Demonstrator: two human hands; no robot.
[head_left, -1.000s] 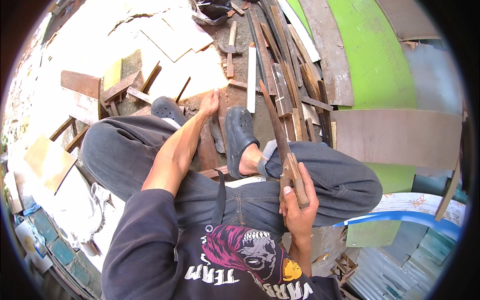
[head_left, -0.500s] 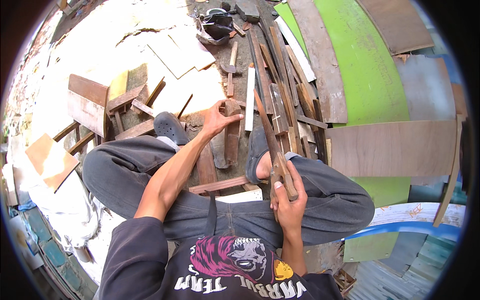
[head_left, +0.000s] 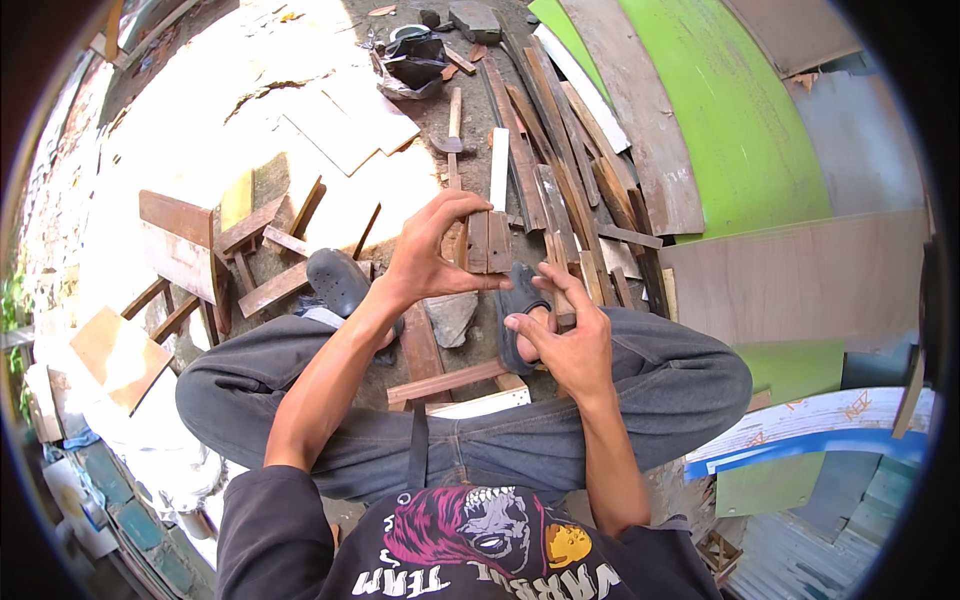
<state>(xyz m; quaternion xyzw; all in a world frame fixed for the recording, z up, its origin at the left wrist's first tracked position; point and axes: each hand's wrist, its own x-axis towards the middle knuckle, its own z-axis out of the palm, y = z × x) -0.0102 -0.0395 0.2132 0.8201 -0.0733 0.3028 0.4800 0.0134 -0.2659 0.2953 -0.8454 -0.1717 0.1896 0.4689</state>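
Observation:
My left hand [head_left: 430,245] grips a short brown wooden block [head_left: 489,243] between thumb and fingers, above the ground between my feet. To its right, my right hand [head_left: 572,340] has its thumb and fingers apart. Beside those fingers stands a narrow brown wooden piece [head_left: 565,305]; whether they touch it is unclear. The handsaw cannot be clearly made out. Under the block lies a grey stone [head_left: 452,318], close to my right clog [head_left: 522,295]. A reddish wooden strip [head_left: 445,383] lies nearer my lap.
A hammer [head_left: 453,130] lies ahead. Long wooden strips [head_left: 560,140] pile up at right, alongside green board [head_left: 740,110] and plywood sheets [head_left: 790,280]. Scrap wooden pieces [head_left: 180,245] stand at left. Beyond the hammer is a black plastic bag [head_left: 412,68].
My left hand has raised and turned the wooden block. My right hand has moved forward, its fingers spread, and no longer grips the handsaw.

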